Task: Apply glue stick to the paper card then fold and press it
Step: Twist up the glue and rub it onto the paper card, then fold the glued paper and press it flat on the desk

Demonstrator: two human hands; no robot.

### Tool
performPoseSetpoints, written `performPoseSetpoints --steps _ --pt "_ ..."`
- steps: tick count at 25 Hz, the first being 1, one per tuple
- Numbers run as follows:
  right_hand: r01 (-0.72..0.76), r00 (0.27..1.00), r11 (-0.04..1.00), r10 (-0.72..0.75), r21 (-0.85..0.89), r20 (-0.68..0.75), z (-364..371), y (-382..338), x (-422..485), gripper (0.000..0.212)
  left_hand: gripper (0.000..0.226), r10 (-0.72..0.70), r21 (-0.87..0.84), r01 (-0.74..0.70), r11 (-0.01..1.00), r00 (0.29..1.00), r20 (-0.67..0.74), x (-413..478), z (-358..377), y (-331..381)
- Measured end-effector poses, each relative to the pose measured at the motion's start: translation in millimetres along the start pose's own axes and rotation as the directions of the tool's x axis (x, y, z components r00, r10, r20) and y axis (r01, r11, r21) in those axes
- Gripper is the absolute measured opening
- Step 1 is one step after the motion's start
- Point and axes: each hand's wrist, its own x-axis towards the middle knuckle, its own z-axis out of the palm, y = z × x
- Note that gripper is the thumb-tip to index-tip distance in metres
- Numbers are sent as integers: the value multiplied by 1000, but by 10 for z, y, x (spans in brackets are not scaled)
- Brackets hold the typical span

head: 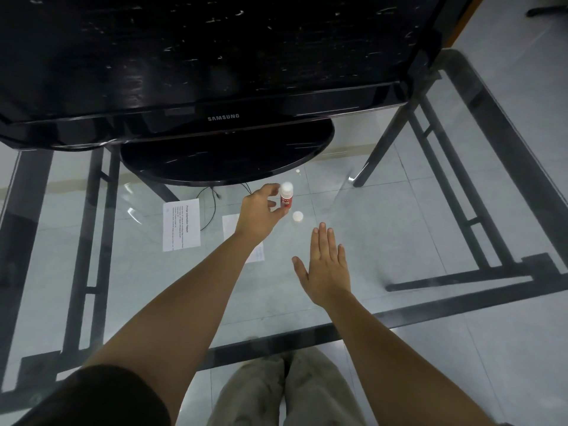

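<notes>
Pinching a small red-and-white plastic glue stick (286, 200) between curled thumb and fingers of the left hand (259, 210), just in front of the glossy black oval monitor base (227, 155); upright, white end up, somewhat blurred. Lying front-right of the base on the clear glass tabletop (399, 226): a small white round cap (297, 216). Further front-right of the base, the right hand (325, 267): flat, palm down, fingers straight and close together, thumb spread, holding nothing; touching the glass or above it, cannot tell. In front of the base, partly hidden under the left forearm: a white rectangular paper card (231, 226). Front-left of the base: a white printed paper sheet (181, 224), flat.
</notes>
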Motion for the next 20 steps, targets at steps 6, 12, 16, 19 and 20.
performPoseSetpoints --steps 6,12,16,19,20 --pt "-43 995 987 56 156 -81 -124 -213 -171 68 37 -41 23 43 999 998 -52 -305 -323 -329" --pt "15 992 934 30 358 -121 -151 -847 -187 53 33 -68 167 99 981 981 -184 -719 -743 -926" --pt "-55 990 864 112 501 -85 -152 -1054 -98 51 39 -31 304 91 948 980 -195 -808 -970 -1210" --pt "-107 979 822 184 560 -84 -148 -1163 -48 53 44 -62 360 111 926 988 -143 -809 -1036 -1333" --pt "-124 976 809 205 574 -78 -147 -1189 -24 54 44 -63 388 103 916 991 -116 -811 -1034 -1366"
